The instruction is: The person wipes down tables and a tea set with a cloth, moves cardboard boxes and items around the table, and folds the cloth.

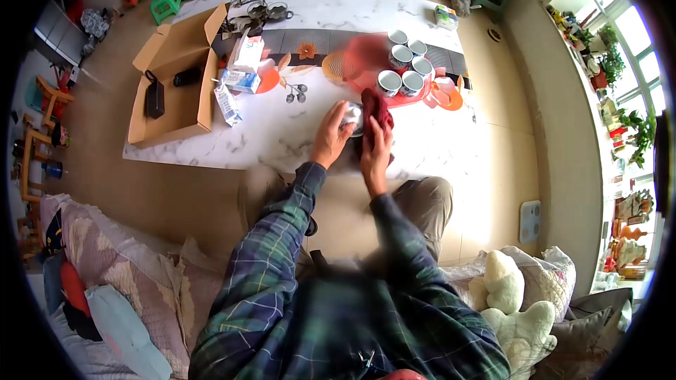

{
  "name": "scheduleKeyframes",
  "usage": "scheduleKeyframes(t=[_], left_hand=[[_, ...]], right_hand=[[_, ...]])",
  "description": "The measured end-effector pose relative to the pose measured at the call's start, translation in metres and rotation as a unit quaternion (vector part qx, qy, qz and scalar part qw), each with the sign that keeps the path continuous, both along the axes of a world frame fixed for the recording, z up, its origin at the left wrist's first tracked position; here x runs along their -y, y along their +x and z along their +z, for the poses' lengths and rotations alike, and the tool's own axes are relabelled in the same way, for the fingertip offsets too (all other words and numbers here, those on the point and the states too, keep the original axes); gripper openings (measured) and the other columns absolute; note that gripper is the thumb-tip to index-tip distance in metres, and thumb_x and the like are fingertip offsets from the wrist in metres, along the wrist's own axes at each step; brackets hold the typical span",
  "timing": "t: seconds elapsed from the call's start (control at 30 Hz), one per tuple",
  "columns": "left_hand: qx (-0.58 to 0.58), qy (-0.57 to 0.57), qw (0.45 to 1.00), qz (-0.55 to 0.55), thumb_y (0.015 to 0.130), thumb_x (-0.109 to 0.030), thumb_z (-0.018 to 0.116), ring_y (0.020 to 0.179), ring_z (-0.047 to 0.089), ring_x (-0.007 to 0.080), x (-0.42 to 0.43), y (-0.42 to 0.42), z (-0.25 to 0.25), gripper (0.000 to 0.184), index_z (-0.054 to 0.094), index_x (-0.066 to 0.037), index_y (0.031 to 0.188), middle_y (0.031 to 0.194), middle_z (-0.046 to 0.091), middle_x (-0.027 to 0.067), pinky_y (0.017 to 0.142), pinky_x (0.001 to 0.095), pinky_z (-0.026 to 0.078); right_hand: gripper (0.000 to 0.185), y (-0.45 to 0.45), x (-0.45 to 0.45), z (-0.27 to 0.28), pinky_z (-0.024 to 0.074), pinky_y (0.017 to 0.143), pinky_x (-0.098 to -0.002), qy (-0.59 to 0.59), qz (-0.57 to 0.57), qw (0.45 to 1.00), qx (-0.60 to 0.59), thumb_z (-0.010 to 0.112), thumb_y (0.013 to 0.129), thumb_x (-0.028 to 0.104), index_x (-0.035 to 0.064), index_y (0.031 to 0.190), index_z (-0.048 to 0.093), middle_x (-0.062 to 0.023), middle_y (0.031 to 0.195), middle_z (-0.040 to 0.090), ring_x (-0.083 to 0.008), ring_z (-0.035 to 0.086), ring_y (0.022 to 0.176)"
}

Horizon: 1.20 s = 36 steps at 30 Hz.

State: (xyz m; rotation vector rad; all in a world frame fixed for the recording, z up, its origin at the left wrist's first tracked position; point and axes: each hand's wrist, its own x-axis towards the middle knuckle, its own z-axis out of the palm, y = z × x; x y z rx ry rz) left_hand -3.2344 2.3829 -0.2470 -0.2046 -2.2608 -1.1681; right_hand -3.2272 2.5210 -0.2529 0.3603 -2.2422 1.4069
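Note:
My left hand (331, 135) is closed around a small cup (353, 118), pale and shiny, held just above the near edge of the table. My right hand (377, 146) grips a dark red cloth (375, 109) and presses it against the cup's right side. Part of the cloth hangs below my right fingers. Beyond my hands, to the right, several white cups with blue patterned sides (389, 83) stand upright in a group. They rest on or beside a translucent red tray (366, 56).
An open cardboard box (172, 98) with dark items inside stands at the table's left. Milk cartons (241, 81) lie beside it. Dark strappy objects (257, 13) sit at the far left, and a small packet (446, 17) at the far right corner of the marble-patterned table (246, 144).

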Motion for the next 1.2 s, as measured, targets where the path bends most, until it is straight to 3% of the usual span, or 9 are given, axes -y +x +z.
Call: scheduleKeyframes(t=[0.13,0.23,0.4,0.57,0.67,0.73,0.83,1.0,1.2], left_hand=[[-0.001,-0.009,1.0,0.027,0.093,-0.022,0.06,0.124,0.049,0.0381,-0.003,0.012,-0.006,0.051,0.043,0.001,0.136,0.135,0.05,0.0218,0.102,0.0416,0.042],[0.0,-0.023,0.999,0.033,0.091,-0.02,0.062,0.122,0.048,0.0405,-0.008,0.008,-0.008,0.055,0.04,0.003,0.136,0.133,0.048,0.0249,0.102,0.0435,0.04],[0.001,-0.031,0.998,0.056,0.093,-0.022,0.06,0.131,0.038,0.0416,-0.021,0.008,-0.02,0.059,0.033,0.001,0.14,0.142,0.039,0.025,0.108,0.0456,0.034],[-0.041,-0.022,0.996,0.073,0.091,-0.02,0.062,0.127,0.039,0.0453,-0.026,0.003,-0.031,0.064,0.03,0.003,0.141,0.14,0.038,0.0278,0.106,0.0494,0.033],[-0.044,-0.011,0.997,0.057,0.092,-0.024,0.061,0.125,0.039,0.0457,-0.025,0.003,-0.026,0.061,0.031,0.004,0.138,0.138,0.039,0.0277,0.105,0.0486,0.034],[0.004,-0.006,0.999,0.033,0.094,-0.025,0.06,0.128,0.039,0.0427,-0.019,0.003,-0.021,0.059,0.032,0.001,0.139,0.139,0.038,0.0261,0.106,0.0471,0.034],[0.01,-0.033,0.998,0.048,0.089,-0.026,0.066,0.127,0.04,0.0425,-0.014,0.004,-0.008,0.065,0.032,0.0,0.138,0.14,0.037,0.0258,0.105,0.0464,0.036],[0.046,-0.053,0.996,0.053,0.072,-0.021,0.08,0.124,0.04,0.0439,-0.021,0.004,-0.008,0.085,0.033,-0.008,0.141,0.135,0.039,0.026,0.101,0.046,0.039],[0.066,-0.073,0.994,0.055,0.072,-0.025,0.081,0.119,0.043,0.0423,-0.02,0.003,0.001,0.085,0.034,-0.005,0.14,0.129,0.04,0.024,0.1,0.0474,0.041]], right_hand=[[0.052,0.041,0.008,-0.002,0.0321,0.107,-0.0425,-0.039,0.05,0.994,0.084,0.057,0.09,0.005,0.0113,0.14,0.044,-0.0218,0.133,0.043,-0.0376,0.041,0.127],[0.047,0.0,0.004,0.007,0.0329,0.106,-0.0386,-0.11,0.016,0.984,0.137,0.049,0.097,0.023,0.0058,0.14,0.044,-0.0208,0.133,0.046,-0.0348,0.042,0.128],[0.036,-0.096,-0.02,-0.015,0.0457,0.091,-0.0332,-0.103,0.081,0.964,0.23,0.051,0.094,0.027,0.002,0.118,0.063,-0.0177,0.107,0.067,-0.0281,0.063,0.102],[0.041,-0.027,-0.023,-0.02,0.0475,0.084,-0.0321,-0.1,0.017,0.966,0.238,0.057,0.094,0.026,-0.0033,0.123,0.058,-0.0178,0.102,0.068,-0.0233,0.063,0.091],[0.045,0.02,-0.027,-0.016,0.0457,0.085,-0.0269,-0.234,0.085,0.92,0.304,0.059,0.094,0.02,-0.0082,0.128,0.051,-0.0095,0.105,0.065,-0.0142,0.057,0.094],[0.048,0.036,-0.042,-0.004,0.0451,0.09,-0.0285,-0.243,0.131,0.891,0.36,0.059,0.096,0.024,-0.007,0.131,0.05,-0.0099,0.115,0.062,-0.0157,0.056,0.101],[0.056,0.01,-0.047,0.003,0.0431,0.098,-0.0339,-0.439,0.162,0.833,0.295,0.053,0.098,0.037,-0.0021,0.137,0.046,-0.0112,0.127,0.055,-0.0208,0.056,0.109],[0.045,-0.005,-0.022,0.003,0.0422,0.091,-0.0306,-0.188,0.087,0.941,0.267,0.044,0.102,0.031,-0.0018,0.131,0.049,-0.0114,0.109,0.062,-0.0184,0.054,0.099],[0.034,0.041,-0.07,0.019,0.0504,0.073,-0.024,-0.301,0.201,0.802,0.475,0.049,0.101,0.021,-0.001,0.127,0.053,-0.0049,0.106,0.062,-0.0099,0.06,0.088]])
